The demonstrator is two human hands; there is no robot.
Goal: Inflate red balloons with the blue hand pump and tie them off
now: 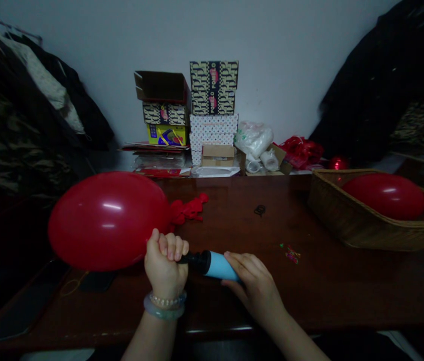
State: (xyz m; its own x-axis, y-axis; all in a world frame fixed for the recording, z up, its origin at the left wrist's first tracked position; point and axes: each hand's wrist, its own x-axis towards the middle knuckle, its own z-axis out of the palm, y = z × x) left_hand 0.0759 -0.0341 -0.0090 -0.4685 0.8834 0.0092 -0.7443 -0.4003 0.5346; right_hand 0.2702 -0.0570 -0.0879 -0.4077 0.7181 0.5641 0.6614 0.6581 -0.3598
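A large inflated red balloon [108, 220] is at the left, over the table. My left hand [167, 260] is closed at its lower right side, where the pump's black nozzle end meets it; the balloon's neck is hidden in my fingers. My right hand [253, 283] is wrapped round the light blue barrel of the hand pump [220, 265]. Just behind my left hand, several limp red balloons [189, 208] lie on the table, partly covered by the big balloon.
A woven basket [381, 235] at the right holds another red balloon [388, 195]. Small coloured bands [292, 254] and a black item [260, 210] lie on the brown table [234, 210]. Stacked boxes [214, 100] stand at the back wall. A dark phone-like object [97, 282] lies at left.
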